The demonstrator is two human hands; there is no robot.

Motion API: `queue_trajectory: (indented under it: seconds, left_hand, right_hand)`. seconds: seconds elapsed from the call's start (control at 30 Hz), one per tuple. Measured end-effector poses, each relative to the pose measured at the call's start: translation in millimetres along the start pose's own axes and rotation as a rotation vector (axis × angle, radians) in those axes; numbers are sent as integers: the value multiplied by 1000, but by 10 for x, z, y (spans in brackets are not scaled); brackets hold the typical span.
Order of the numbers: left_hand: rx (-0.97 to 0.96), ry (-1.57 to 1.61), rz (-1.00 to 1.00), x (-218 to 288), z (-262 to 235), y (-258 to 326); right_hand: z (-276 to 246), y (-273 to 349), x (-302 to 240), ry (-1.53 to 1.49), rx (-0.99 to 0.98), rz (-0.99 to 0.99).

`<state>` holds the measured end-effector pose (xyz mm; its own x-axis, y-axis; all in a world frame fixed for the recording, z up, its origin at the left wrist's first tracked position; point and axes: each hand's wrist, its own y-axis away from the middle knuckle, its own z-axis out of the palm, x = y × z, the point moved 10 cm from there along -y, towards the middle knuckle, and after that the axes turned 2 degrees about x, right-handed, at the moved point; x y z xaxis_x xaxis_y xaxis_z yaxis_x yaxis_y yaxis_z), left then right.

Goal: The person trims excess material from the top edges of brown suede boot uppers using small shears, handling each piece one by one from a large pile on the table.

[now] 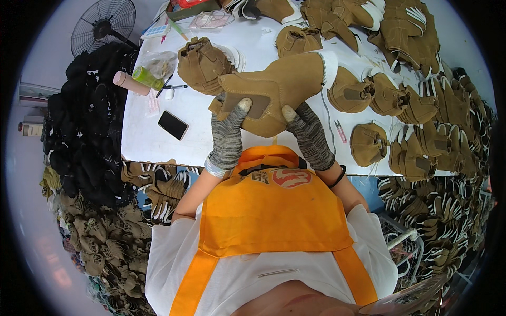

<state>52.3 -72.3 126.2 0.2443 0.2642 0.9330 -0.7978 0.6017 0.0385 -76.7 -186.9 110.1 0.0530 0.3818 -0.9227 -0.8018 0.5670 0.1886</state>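
Both hands, in grey knitted gloves with bare thumb tips, hold one brown suede boot upper [298, 79] above the white table. Its white-edged toe end points to the upper right, and a darker elastic panel faces up. My left hand [230, 125] grips the ankle end, thumb lying on the panel. My right hand [310, 131] grips the lower middle, thumb pressed on the suede. The other fingers of both hands are hidden beneath the upper. Just behind it stands another brown upper [200, 66], and a further one [348, 92] lies to the right.
On the white table [153, 134] lie a black phone [173, 125], pink thread snips [340, 131], a pink bottle [130, 83] and a green bottle [147, 78]. Several uppers [416, 152] crowd the right side. Black piles [84, 126] and a fan [103, 27] stand left.
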Motion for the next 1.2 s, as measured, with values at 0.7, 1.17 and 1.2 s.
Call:
queue_trajectory:
  seconds: [0.7,1.17,1.2]
  left_hand:
    - [-551,-909,-392,-1747,-405,175]
    - [-665,-729,-357,-2203,-84,-142]
    - [-666,-719,-358,-2209,-56,-162]
  right_hand:
    - [-1443,-268,2012,391,214,260]
    - [-1273,-476,1309,342,177,117]
    - [-1297,-497,1287,369,179,125]
